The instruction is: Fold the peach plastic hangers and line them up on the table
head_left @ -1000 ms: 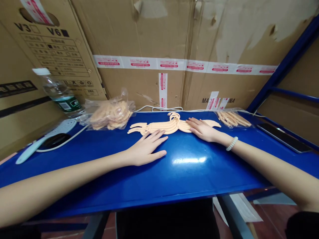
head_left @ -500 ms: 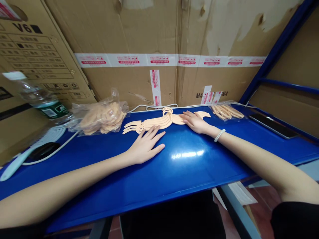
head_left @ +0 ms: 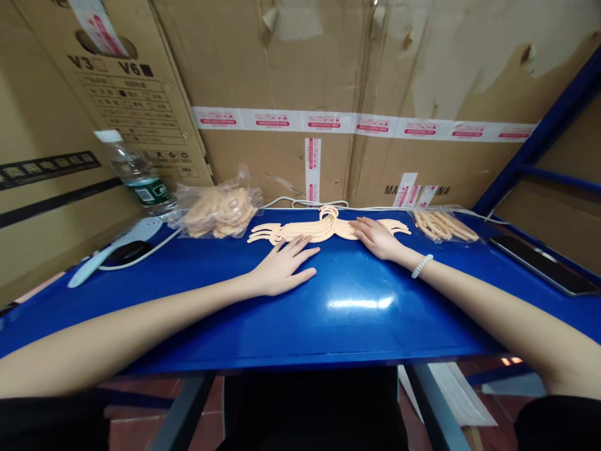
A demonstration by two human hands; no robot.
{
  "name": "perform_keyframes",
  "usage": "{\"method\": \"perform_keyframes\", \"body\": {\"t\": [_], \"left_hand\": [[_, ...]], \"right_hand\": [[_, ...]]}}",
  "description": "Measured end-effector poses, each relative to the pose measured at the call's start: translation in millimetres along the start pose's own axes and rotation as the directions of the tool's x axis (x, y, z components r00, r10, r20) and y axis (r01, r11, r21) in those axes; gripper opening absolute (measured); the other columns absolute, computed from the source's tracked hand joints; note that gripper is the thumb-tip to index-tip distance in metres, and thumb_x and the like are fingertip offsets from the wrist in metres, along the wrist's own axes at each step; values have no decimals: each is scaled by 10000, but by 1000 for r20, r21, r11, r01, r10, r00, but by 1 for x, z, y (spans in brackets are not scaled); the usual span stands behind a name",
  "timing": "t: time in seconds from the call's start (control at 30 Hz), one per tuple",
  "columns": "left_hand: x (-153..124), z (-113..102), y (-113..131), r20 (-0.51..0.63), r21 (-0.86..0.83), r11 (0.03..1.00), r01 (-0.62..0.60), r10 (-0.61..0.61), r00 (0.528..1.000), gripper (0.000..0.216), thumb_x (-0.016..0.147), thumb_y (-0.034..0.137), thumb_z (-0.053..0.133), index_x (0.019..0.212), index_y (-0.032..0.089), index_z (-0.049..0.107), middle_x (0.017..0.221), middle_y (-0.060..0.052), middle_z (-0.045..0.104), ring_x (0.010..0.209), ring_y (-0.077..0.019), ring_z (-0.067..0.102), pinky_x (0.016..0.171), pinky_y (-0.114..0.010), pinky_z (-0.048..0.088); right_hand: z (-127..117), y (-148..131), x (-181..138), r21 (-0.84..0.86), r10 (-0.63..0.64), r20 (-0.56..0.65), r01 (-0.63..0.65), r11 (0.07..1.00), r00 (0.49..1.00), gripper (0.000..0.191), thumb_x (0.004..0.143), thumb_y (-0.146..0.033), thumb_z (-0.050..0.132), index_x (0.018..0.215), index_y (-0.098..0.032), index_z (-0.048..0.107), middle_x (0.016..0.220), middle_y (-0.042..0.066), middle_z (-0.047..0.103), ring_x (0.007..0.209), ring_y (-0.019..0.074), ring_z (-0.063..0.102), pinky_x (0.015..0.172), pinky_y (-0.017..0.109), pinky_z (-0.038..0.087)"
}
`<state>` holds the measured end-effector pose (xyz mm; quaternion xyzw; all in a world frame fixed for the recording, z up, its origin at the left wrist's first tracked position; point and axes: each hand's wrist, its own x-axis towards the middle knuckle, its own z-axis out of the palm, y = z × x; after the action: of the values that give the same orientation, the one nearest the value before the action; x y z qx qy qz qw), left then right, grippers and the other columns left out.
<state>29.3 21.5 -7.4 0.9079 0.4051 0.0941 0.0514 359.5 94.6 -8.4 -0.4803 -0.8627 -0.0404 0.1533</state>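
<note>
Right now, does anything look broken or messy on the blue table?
On the table nothing is spilled. The cardboard boxes behind it look damaged: their surface is torn and peeled in pale patches. The peach hangers lie fanned unevenly under the right hand.

My arms were bare to above the elbow, with dark black sleeves at the frame's lower corners. A white beaded bracelet (head_left: 421, 266) circled my right wrist.

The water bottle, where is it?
In the head view, the water bottle stands at the far left of the blue table, against the cardboard boxes, just left of the plastic bag of peach-coloured pieces.
</note>
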Motion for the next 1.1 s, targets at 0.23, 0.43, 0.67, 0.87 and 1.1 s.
{"method": "perform_keyframes", "body": {"t": [0.23,0.43,0.67,0.87,1.1], "left_hand": [[-2,-3,0,-39,0,1000,-26,26,999,607,1053,580,349,1558,254,436,1697,-103,247,1583,-313,191,1278,-570,162],[-3,-4,1,-43,-8,1000,-29,28,999,591,1053,566,366,1547,251,448,1691,-116,262,1578,-314,212,1267,-594,176],[-5,-5,2,-40,4,999,-36,37,999,583,1059,554,367,1553,253,443,1691,-109,269,1580,-307,208,1274,-571,183],[-5,-5,1,-29,8,1000,-30,30,999,578,1061,546,366,1558,260,434,1691,-112,268,1583,-302,198,1272,-581,175],[-6,-6,1,-45,11,999,-40,40,998,564,1060,524,380,1540,238,461,1688,-110,274,1583,-293,200,1280,-568,165]], "right_hand": [[6,8,3,-4,-51,-39,51,999,998,562,1098,-429,262,1465,-107,541,1478,212,543,1416,335,460,1181,529,357],[5,5,3,2,-23,-21,23,1000,1000,516,1100,-420,296,1467,-157,546,1478,178,555,1421,336,452,1171,562,358],[-1,-1,0,-24,16,24,-15,1000,1000,524,1101,-420,287,1499,-166,516,1537,192,490,1441,373,420,1151,623,349],[-3,-5,1,-31,30,48,-28,999,998,520,1100,-407,286,1509,-165,499,1558,185,468,1463,372,389,1170,641,309],[-3,-4,1,-11,34,46,-33,999,998,541,1100,-451,269,1509,-180,497,1558,192,468,1474,373,373,1171,669,293]]}}
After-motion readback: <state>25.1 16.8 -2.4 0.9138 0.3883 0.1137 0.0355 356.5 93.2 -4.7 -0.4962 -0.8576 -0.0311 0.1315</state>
